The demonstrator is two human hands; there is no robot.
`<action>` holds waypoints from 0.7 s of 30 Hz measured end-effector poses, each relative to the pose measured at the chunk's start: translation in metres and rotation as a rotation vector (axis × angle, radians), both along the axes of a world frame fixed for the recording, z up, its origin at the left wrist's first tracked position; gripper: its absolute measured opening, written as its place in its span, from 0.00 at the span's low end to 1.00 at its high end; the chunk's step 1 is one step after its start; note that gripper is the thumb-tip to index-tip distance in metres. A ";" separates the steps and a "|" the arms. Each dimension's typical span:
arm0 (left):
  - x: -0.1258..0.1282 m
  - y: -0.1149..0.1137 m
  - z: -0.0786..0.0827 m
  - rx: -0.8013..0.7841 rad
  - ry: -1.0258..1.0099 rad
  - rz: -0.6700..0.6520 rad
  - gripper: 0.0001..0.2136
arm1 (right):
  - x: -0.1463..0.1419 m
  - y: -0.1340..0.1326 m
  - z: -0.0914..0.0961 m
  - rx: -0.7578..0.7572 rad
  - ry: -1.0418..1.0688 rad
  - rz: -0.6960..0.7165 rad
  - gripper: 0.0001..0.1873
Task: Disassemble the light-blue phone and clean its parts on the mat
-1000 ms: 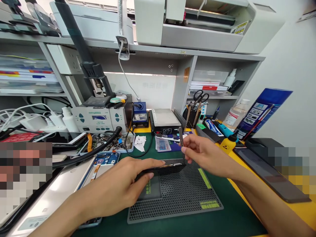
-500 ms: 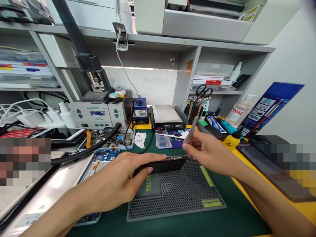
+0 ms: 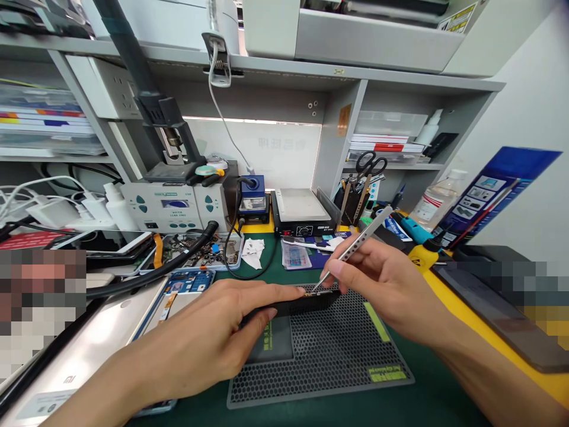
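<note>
My left hand [image 3: 226,332] grips a dark, flat phone-like device [image 3: 306,303] between thumb and fingers. Its near edge is raised, and small metallic parts show along the top side; its far side is hidden. My right hand [image 3: 377,279] is closed around slim silver tweezers [image 3: 355,244] with a row of holes along the handle. Their fine tip touches or nearly touches the device's top edge, just right of my left index fingertip. Right-hand fingers also rest close to the device's right end. Beneath lies a grey honeycomb-patterned mat [image 3: 338,362].
On the left are opened phones and a large pale device [image 3: 89,350], crossed by a thick black hose [image 3: 178,264]. A tray of circuit boards [image 3: 208,249] sits behind. At the back stand a hot-air station [image 3: 173,204] and a heating plate [image 3: 302,207]. A yellow bottle [image 3: 422,255] is at right.
My right hand has turned and lowered the tweezers from upright beside the device to a slant, with the tip at its top edge. My left hand keeps its grip on the device.
</note>
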State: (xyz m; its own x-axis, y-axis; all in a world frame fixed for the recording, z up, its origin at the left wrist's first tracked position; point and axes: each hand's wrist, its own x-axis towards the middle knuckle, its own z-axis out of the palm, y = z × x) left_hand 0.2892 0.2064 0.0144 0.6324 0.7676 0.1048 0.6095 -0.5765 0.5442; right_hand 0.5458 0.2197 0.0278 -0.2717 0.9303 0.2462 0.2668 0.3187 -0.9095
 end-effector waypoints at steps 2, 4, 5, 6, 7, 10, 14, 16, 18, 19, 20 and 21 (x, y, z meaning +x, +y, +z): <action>-0.001 -0.001 -0.001 -0.002 0.018 0.010 0.23 | 0.001 -0.001 0.000 0.003 -0.011 0.013 0.06; -0.001 -0.002 -0.001 -0.007 0.023 0.018 0.22 | 0.000 -0.001 0.000 0.005 -0.021 0.018 0.06; -0.001 -0.002 -0.001 -0.008 0.021 0.020 0.22 | 0.000 -0.002 0.000 0.004 -0.023 0.020 0.06; -0.001 -0.003 0.000 -0.008 0.017 0.019 0.22 | 0.000 -0.002 0.000 0.003 -0.024 0.024 0.06; -0.001 -0.003 0.000 -0.009 0.013 0.017 0.22 | -0.001 -0.002 0.000 0.002 -0.024 0.027 0.06; -0.001 -0.003 0.000 -0.002 0.007 0.008 0.22 | -0.001 -0.001 0.000 0.002 -0.027 0.036 0.06; -0.002 -0.003 -0.001 -0.008 0.038 0.035 0.23 | 0.000 -0.001 0.001 0.001 -0.030 0.050 0.05; -0.002 -0.003 -0.002 -0.022 0.050 0.042 0.23 | 0.000 -0.001 0.001 -0.007 -0.021 0.063 0.05; -0.003 -0.004 -0.002 -0.032 0.060 0.049 0.23 | 0.000 -0.002 0.001 -0.006 -0.014 0.076 0.05; -0.003 -0.004 -0.002 -0.032 0.065 0.053 0.23 | 0.000 -0.003 0.000 -0.004 -0.011 0.078 0.05; -0.003 -0.004 -0.003 -0.034 0.071 0.056 0.23 | 0.000 -0.003 0.000 -0.004 -0.007 0.081 0.05; -0.003 -0.004 -0.003 -0.040 0.079 0.059 0.23 | 0.000 -0.003 0.000 -0.005 -0.004 0.084 0.05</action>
